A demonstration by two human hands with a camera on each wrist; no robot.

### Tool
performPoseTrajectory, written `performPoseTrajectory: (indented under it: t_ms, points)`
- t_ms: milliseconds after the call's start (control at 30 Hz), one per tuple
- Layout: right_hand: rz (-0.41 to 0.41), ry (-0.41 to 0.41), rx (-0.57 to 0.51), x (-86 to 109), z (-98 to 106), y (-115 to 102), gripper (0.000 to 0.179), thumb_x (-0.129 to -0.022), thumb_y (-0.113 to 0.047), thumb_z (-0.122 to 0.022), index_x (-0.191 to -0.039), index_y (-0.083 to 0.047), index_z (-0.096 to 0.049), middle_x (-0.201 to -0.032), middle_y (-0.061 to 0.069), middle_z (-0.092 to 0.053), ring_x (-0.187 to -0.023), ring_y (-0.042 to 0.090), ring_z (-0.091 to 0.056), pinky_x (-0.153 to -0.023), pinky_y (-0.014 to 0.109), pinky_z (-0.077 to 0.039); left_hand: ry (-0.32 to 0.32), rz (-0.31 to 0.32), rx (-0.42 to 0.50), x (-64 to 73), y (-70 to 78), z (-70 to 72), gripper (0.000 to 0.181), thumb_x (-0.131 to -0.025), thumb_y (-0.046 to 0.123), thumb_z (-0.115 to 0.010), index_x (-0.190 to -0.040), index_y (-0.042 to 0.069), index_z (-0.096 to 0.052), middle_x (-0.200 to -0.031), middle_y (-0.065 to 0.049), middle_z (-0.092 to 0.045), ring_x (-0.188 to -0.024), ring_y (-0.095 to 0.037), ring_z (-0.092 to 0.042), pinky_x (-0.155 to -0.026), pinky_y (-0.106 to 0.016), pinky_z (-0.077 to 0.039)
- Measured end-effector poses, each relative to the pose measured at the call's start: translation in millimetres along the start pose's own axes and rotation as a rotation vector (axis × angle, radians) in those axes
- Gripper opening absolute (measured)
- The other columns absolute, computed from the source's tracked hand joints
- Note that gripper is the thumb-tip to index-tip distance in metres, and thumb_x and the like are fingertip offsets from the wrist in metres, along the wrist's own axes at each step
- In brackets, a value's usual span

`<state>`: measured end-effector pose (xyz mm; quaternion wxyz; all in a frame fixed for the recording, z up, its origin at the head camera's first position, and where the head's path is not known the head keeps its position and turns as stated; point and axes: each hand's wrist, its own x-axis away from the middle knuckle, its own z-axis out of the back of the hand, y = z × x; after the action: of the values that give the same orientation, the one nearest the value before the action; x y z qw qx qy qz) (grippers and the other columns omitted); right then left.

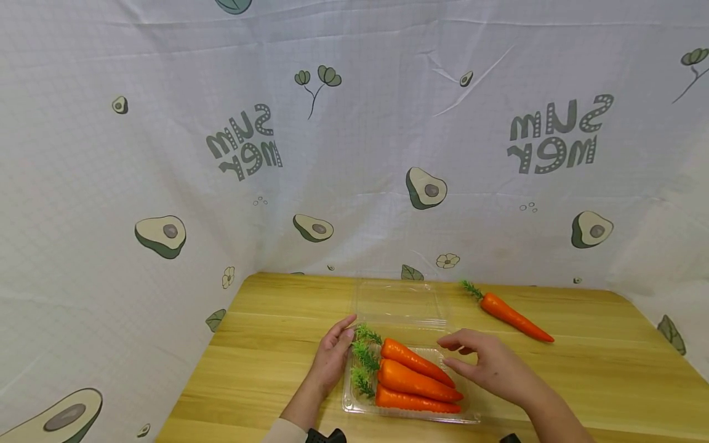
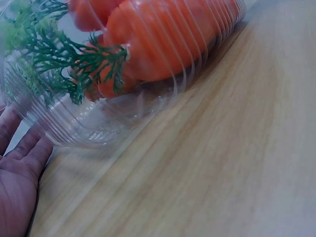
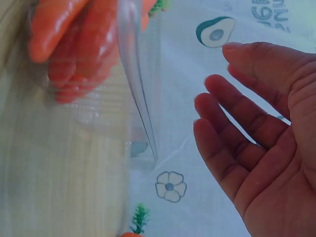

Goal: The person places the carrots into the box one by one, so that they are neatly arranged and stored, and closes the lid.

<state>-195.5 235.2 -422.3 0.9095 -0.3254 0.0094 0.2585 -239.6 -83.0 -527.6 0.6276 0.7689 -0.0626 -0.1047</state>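
A clear plastic clamshell box [image 1: 354,409] lies on the table with its lid [image 1: 396,301] folded back away from me. Three orange carrots [image 1: 418,378] with green tops [image 1: 362,360] lie side by side in it, tips to the right. My left hand [image 1: 331,357] is at the box's left wall, and in the left wrist view its fingers [image 2: 37,148] reach the ribbed plastic. Over the right side of the box hovers my right hand [image 1: 490,366], holding nothing, its fingers loosely bent and spread from the thumb in the right wrist view.
Another carrot [image 1: 515,317] lies by itself on the wooden table [image 1: 266,320], behind and right of the box. A pale printed cloth [image 1: 365,135] hangs behind the table and along both sides.
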Motion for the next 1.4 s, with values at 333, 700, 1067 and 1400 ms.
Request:
performPoseTrajectory:
  t_ms: [333,700,1067,1400]
  points:
    - [-0.033,0.129,0.049,-2.4,12.5,7.4,0.024,-0.090,-0.017,-0.078,-0.113,-0.014,-0.075,-0.110,0.000,-0.076,-0.095,0.010,-0.069,-0.080,0.028,-0.059,0.009,-0.009,-0.013,0.5,-0.2,0.6,0.050,-0.110,0.018,-0.044,-0.155,-0.004,-0.036,-0.139,-0.019,-0.053,-0.109,0.000,-0.053,-0.094,-0.013,-0.045]
    - [-0.084,0.242,0.130,-7.6,20.4,28.1,0.024,-0.088,-0.014,-0.080,-0.112,-0.014,-0.076,-0.108,0.003,-0.075,-0.094,0.026,-0.070,-0.079,0.036,-0.061,0.021,0.005,-0.002,0.0,0.3,-0.5,0.051,-0.110,0.020,-0.045,-0.155,-0.003,-0.037,-0.146,-0.030,-0.046,-0.114,0.001,-0.054,-0.099,-0.012,-0.044]
    - [-0.201,0.212,0.120,-12.1,30.7,54.5,0.033,-0.094,-0.018,-0.075,-0.124,-0.004,-0.071,-0.120,0.017,-0.073,-0.110,0.042,-0.067,-0.092,0.057,-0.056,0.014,0.005,-0.011,0.2,1.8,-0.6,0.053,-0.110,0.023,-0.047,-0.155,-0.002,-0.036,-0.149,-0.030,-0.046,-0.114,0.001,-0.055,-0.099,-0.013,-0.044]
    - [-0.320,0.187,0.097,-13.9,40.0,95.2,0.039,-0.098,-0.026,-0.070,-0.129,-0.002,-0.067,-0.129,0.027,-0.066,-0.113,0.046,-0.064,-0.087,0.054,-0.059,0.026,0.010,-0.011,-0.3,2.8,-0.6,0.053,-0.109,0.021,-0.048,-0.155,-0.003,-0.037,-0.133,-0.013,-0.059,-0.108,0.001,-0.055,-0.094,-0.014,-0.046]
